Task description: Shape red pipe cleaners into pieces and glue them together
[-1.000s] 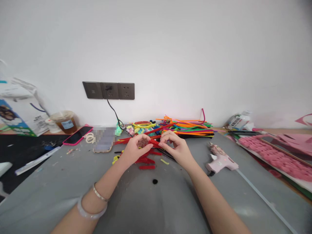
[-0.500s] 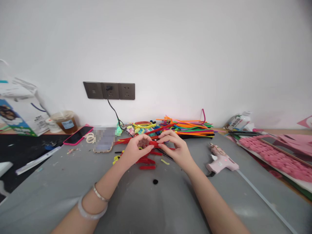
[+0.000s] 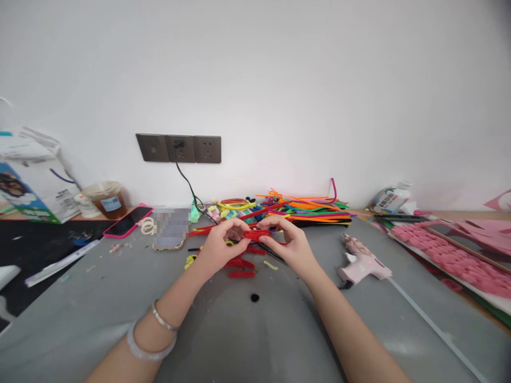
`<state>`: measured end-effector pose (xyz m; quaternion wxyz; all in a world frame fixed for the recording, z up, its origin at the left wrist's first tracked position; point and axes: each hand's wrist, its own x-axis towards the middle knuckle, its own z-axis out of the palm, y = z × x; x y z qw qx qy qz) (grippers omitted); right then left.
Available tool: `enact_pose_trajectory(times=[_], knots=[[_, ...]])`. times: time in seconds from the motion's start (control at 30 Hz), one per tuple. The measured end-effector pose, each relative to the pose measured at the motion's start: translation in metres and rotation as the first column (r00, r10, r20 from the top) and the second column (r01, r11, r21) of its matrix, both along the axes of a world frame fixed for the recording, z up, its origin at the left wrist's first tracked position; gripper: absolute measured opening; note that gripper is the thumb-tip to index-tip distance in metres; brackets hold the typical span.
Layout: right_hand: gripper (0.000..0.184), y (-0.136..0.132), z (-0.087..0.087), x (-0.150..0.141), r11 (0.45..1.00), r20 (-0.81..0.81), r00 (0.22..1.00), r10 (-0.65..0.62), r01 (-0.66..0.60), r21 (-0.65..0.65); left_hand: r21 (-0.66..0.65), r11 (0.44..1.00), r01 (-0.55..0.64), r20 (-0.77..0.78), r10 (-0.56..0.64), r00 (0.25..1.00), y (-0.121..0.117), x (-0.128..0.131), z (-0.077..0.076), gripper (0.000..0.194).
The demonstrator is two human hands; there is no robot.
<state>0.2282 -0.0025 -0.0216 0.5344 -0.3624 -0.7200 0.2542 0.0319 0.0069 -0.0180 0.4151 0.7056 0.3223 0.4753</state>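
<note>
Between both hands, above the middle of the table, is a short bundle of red pipe cleaner [image 3: 256,234]. My left hand [image 3: 224,242] pinches its left end between thumb and fingers. Its right end sits in the fingertips of my right hand [image 3: 288,240], also closed. Below them lie cut red pipe cleaner pieces [image 3: 241,274], a bent yellow piece [image 3: 270,265] and a small black pom-pom-like disc [image 3: 254,298]. Parts of the red pieces are hidden behind my left hand.
A pile of coloured pipe cleaners [image 3: 315,208] lies against the wall. To the right are a pink glue gun [image 3: 363,263] and pink braided material [image 3: 447,260]. On the left stand a phone [image 3: 130,222], a second phone [image 3: 171,230] and a drink cup [image 3: 108,201]. A cable [image 3: 186,178] hangs from the socket.
The red pipe cleaner bundle has turned between my fingers and now shows as a longer, level strip. My right fingers have shifted slightly; the things on the table stay put.
</note>
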Motion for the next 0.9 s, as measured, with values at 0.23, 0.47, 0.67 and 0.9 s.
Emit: enact_pose_trajectory(times=[0.23, 0.47, 0.67, 0.9], knots=[[0.027, 0.002, -0.002, 0.001, 0.999, -0.021, 1.0, 0.012, -0.011, 0.03, -0.052, 0.998, 0.036, 0.17, -0.027, 0.985, 0.008, -0.003, -0.007, 0.013], [0.025, 0.005, -0.004, 0.003, 0.999, -0.082, 0.996, 0.036, -0.035, 0.018, -0.052, 0.997, 0.052, 0.184, -0.041, 0.982, 0.009, -0.003, -0.008, 0.015], [0.02, 0.005, 0.0, 0.003, 0.998, -0.087, 0.996, 0.019, -0.015, 0.053, -0.048, 0.999, 0.016, 0.133, -0.01, 0.991, 0.006, -0.003, -0.005, 0.015], [0.008, 0.002, 0.005, 0.003, 0.986, -0.018, 1.0, -0.018, 0.021, 0.166, -0.032, 0.998, -0.053, 0.041, 0.054, 0.998, 0.002, -0.001, 0.002, 0.015]])
